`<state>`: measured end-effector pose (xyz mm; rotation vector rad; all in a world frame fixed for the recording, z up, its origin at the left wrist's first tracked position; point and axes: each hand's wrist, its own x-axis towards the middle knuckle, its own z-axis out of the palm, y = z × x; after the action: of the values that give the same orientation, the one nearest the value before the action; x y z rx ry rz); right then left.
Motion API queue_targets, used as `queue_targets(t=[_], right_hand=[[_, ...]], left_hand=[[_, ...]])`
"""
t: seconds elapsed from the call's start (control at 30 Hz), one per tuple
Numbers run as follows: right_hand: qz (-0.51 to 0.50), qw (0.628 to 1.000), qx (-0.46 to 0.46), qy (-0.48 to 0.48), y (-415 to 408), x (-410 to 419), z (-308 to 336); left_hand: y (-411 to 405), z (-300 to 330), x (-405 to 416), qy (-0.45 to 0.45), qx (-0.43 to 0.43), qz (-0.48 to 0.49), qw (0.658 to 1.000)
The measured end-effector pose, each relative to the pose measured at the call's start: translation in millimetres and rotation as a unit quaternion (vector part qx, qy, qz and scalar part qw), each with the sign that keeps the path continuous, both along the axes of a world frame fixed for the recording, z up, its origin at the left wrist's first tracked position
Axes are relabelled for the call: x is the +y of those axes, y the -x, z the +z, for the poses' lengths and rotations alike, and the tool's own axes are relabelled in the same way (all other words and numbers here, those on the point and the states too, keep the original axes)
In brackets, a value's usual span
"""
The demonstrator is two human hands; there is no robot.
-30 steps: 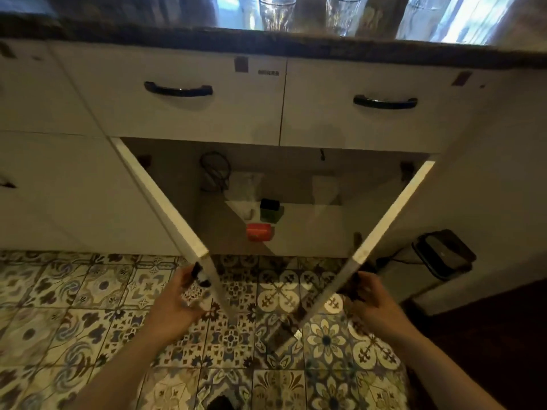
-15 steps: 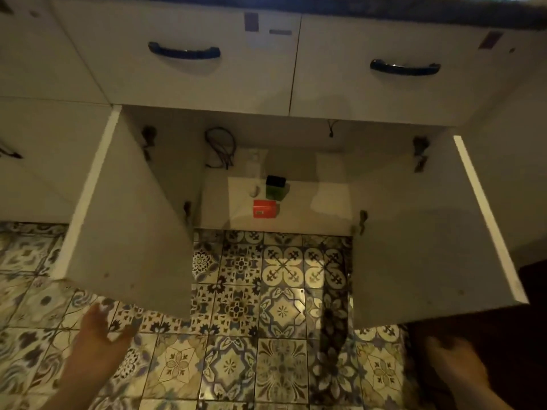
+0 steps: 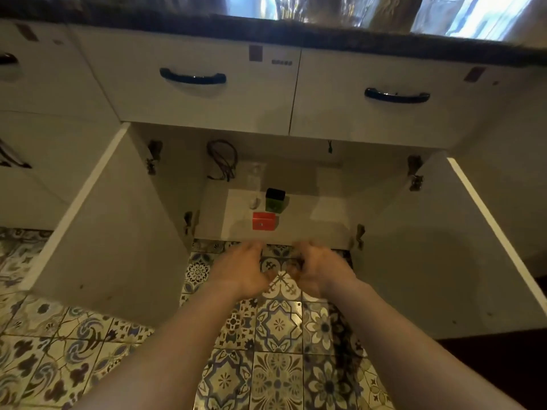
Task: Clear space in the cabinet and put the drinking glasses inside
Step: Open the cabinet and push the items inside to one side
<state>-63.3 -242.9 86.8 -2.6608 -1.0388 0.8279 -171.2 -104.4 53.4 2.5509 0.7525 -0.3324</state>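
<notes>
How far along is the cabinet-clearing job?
Done: both cabinet doors, left door and right door, stand wide open. In hand: the left hand and right hand reach toward the opening, both empty. Left: the red box, green jar and a small pale item sit on the cabinet floor; no glasses are inside.
</notes>
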Motion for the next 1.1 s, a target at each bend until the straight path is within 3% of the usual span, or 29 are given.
queue_targets(t=[0.13,0.47,0.67,1.0,1.1], right_hand=[[-0.013,0.991,-0.098,-0.086,-11,1,15],[0.0,0.991,-0.102,-0.091,-41,4,-17],[0.024,0.995,-0.086,-0.049,-81,62,-91],[0.036,0.998,-0.047,0.013,-177,194,-289],[0.048,0.998,-0.045,0.004,-201,215,-347]], left_hand=[[-14,16,4,-0.073,-0.065,0.009,0.995],[-32,-6,32,-0.094,-0.082,0.014,0.992],[-74,-86,90,-0.057,-0.037,0.009,0.998],[-157,-276,239,-0.023,0.018,0.007,1.0],[-183,-332,268,-0.053,0.012,0.008,0.998]])
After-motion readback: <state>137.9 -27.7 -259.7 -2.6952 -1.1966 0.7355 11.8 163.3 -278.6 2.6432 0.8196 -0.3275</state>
